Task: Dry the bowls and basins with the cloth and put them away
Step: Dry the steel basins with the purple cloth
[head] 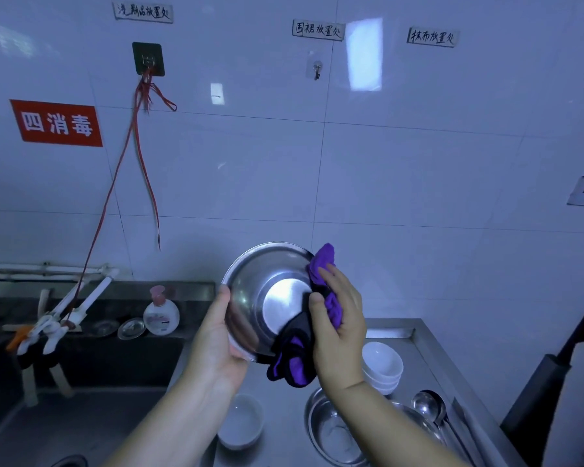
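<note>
holding a steel basin up in front of the tiled wall, tilted so its inside faces the camera. the left hand is gripping the basin's left rim, thumb curled over the edge, fingers hidden behind. the right hand is clutching a purple and black cloth, fingers curled round it, and is pressing it against the basin's right inner wall; part of the cloth is hanging below the rim. below on the steel counter: a stack of white bowls sitting just right of the right wrist, a single white bowl near the left forearm, a second steel basin under the right forearm, a ladle lying to its right. a soap bottle is standing at the far edge of the sink on the left.
</note>
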`<action>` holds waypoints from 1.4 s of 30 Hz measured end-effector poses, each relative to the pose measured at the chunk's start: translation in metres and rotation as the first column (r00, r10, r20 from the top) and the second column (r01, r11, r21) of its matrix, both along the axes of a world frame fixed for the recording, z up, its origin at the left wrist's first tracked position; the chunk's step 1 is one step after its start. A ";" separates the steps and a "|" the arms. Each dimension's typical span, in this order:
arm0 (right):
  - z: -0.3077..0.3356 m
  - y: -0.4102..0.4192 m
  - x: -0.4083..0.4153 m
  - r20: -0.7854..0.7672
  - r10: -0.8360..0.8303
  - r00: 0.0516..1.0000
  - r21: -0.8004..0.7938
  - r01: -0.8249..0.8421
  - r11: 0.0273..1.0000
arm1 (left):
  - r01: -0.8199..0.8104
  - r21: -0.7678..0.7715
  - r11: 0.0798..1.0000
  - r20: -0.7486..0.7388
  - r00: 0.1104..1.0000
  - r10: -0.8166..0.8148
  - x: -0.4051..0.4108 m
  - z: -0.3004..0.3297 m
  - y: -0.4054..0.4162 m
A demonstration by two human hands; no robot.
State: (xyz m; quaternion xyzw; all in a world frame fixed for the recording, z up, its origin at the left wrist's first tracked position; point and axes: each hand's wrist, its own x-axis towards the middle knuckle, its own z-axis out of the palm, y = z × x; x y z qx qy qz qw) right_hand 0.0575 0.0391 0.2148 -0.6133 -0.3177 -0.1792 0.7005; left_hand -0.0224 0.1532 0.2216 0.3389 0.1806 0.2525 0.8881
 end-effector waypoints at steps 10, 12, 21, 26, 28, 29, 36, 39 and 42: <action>0.028 0.001 -0.009 0.592 -0.078 0.802 -0.248 0.273 0.929 | -0.086 0.231 0.969 -0.129 0.985 0.118 0.005 0.016 0.002; 0.023 0.005 -0.014 0.733 -0.005 0.680 -0.271 0.298 0.915 | -0.071 0.200 0.977 -0.114 0.989 0.095 0.007 0.019 -0.003; -0.008 -0.011 0.006 0.935 0.044 0.351 -0.183 0.375 0.909 | 0.082 0.029 0.996 -0.163 0.984 -0.076 0.006 0.028 0.006; 0.010 -0.017 0.015 0.735 -0.020 0.678 -0.203 0.248 0.947 | -0.134 0.183 0.974 -0.221 0.960 0.174 0.006 0.015 0.005; 0.020 -0.017 0.015 0.615 0.004 0.788 -0.242 0.184 0.953 | -0.183 0.321 0.929 -0.232 0.936 0.264 0.005 0.011 0.003; 0.024 -0.017 0.014 0.588 0.017 0.808 -0.269 0.175 0.947 | -0.194 0.371 0.908 -0.226 0.930 0.291 0.005 0.009 0.001; 0.032 -0.012 0.001 0.774 0.150 0.615 -0.396 0.286 0.872 | -0.242 0.611 0.753 -0.082 0.927 0.365 0.006 0.008 -0.012; 0.032 -0.012 0.005 0.774 0.116 0.622 -0.362 0.284 0.888 | -0.270 0.673 0.689 -0.037 0.918 0.396 0.005 0.010 -0.014; 0.029 -0.010 0.012 0.622 0.024 0.783 -0.273 0.188 0.943 | -0.292 0.694 0.658 -0.010 0.910 0.415 0.005 0.014 -0.014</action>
